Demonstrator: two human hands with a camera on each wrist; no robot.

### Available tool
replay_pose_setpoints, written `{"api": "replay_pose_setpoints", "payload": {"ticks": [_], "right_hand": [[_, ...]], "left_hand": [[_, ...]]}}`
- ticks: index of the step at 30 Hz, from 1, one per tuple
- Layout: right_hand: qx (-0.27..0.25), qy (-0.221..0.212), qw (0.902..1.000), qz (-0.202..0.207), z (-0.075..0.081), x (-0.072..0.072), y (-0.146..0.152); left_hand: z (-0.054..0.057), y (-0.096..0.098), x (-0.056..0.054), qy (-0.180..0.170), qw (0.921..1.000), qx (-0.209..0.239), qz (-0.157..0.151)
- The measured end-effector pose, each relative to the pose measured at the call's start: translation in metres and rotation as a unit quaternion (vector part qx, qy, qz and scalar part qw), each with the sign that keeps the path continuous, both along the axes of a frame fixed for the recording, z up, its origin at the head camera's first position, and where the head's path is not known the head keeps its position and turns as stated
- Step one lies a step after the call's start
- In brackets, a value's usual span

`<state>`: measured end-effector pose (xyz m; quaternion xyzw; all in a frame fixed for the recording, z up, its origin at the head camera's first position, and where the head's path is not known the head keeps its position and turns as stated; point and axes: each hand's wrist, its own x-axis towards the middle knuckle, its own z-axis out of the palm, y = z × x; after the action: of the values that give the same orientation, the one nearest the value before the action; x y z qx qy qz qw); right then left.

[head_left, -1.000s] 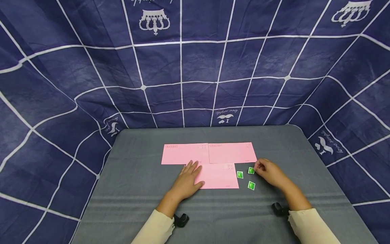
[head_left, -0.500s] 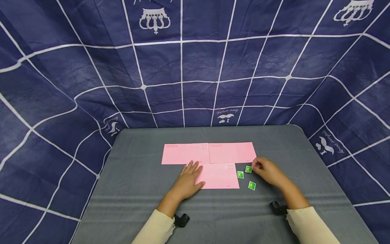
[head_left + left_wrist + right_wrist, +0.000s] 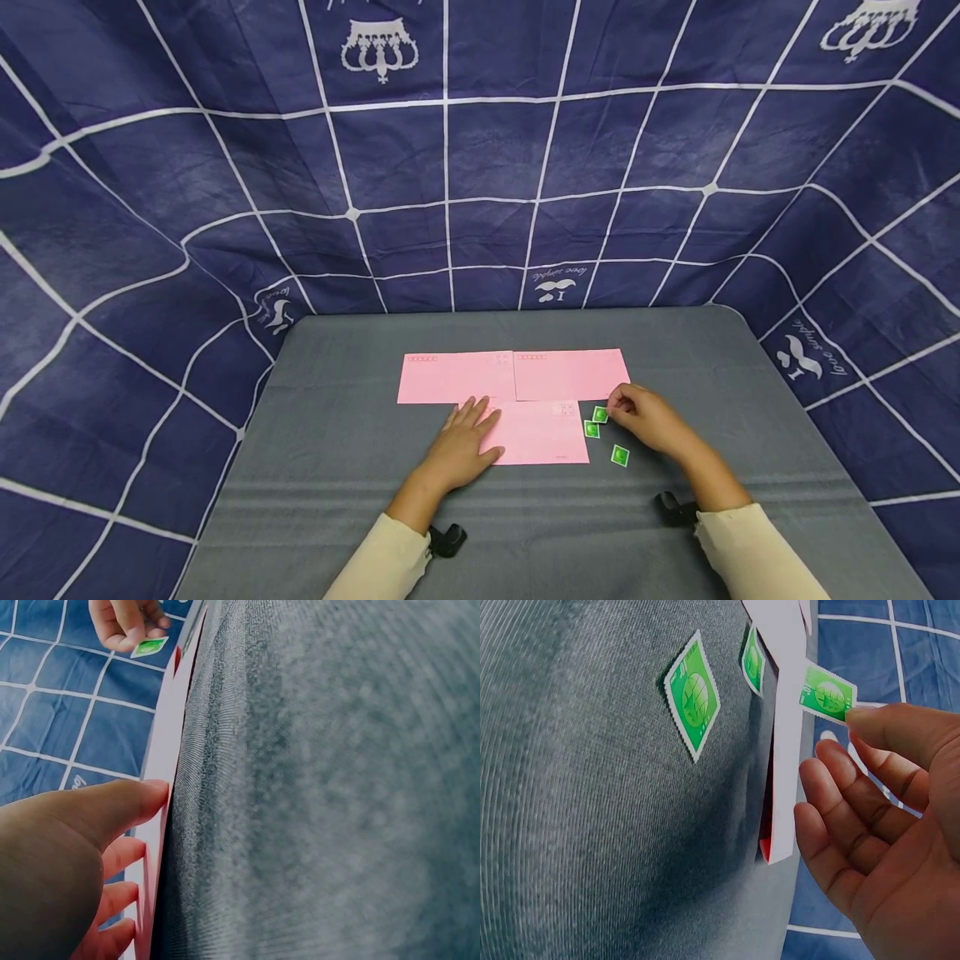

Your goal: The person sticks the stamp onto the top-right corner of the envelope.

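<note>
My right hand (image 3: pixel 651 418) pinches a green postage stamp (image 3: pixel 829 693) by its edge between thumb and index finger, the other fingers loosely bent. In the head view the held stamp hangs just right of the front pink envelope (image 3: pixel 536 437). Two more green stamps lie on the grey cloth: one stamp (image 3: pixel 592 429) close by that envelope's right edge, another stamp (image 3: pixel 619 456) nearer the front. My left hand (image 3: pixel 459 446) rests with spread, straight fingers on the left part of the front envelope; its thumb lies on the paper in the left wrist view.
Behind the front envelope, two further pink envelopes lie side by side, a left envelope (image 3: pixel 456 379) and a right envelope (image 3: pixel 572 375). The grey-covered table (image 3: pixel 337 500) is bounded by a blue curtain (image 3: pixel 495 150) with white lines at the back and sides.
My right hand has moved left with the pinched stamp, from the right of the loose stamps toward the front envelope's upper right corner. The left hand stays in place.
</note>
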<state>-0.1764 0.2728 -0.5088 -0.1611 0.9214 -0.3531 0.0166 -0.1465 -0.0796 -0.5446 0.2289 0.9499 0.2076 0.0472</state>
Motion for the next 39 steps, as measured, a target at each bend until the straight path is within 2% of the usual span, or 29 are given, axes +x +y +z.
{"api": "replay_pose_setpoints", "payload": {"ticks": [9, 29, 39], "right_hand": [[-0.009, -0.017, 0.9998, 0.007, -0.001, -0.003, -0.008], [-0.007, -0.049, 0.9986, 0.017, -0.003, -0.008, -0.028], [0.008, -0.040, 0.9990, 0.018, -0.005, -0.011, -0.034]], "left_hand": [[-0.003, -0.001, -0.001, 0.002, 1.0000, 0.005, 0.002], [-0.002, -0.001, 0.000, 0.001, 1.0000, 0.001, -0.003], [-0.002, -0.001, 0.001, -0.002, 1.0000, -0.001, -0.005]]}}
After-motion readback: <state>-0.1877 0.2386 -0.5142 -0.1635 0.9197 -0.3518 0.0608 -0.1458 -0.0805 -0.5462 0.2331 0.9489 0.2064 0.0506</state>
